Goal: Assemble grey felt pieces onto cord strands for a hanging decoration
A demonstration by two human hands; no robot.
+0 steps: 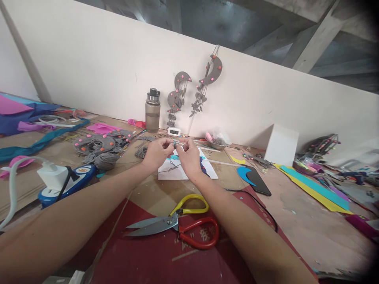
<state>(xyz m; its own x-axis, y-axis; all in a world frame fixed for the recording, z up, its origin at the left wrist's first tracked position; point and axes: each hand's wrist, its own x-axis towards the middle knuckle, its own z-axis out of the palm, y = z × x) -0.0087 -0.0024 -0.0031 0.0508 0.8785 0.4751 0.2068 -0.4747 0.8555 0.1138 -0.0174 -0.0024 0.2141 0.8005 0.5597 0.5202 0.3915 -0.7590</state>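
My left hand [158, 153] and my right hand [188, 157] meet over a white sheet [164, 174], their fingertips pinched together. Between them sits a small teal piece [174, 146]; its exact kind is too small to make out. Grey cord [175, 168] lies looped on the sheet below, beside bits of turquoise and a dark blue thing [203, 167] partly hidden by my right wrist. Nearer to me, large scissors [174, 221] with one yellow and one red handle rest on the red and brown cardboard, blades apart and pointing left.
A water bottle [152, 112] and a small digital clock [174, 131] stand by the white wall, where grey crescent hangings [213, 71] hang. Left are grey yarn [106, 159] and a blue power strip [50, 197]; right, a black phone [260, 183] under a blue crescent [244, 173].
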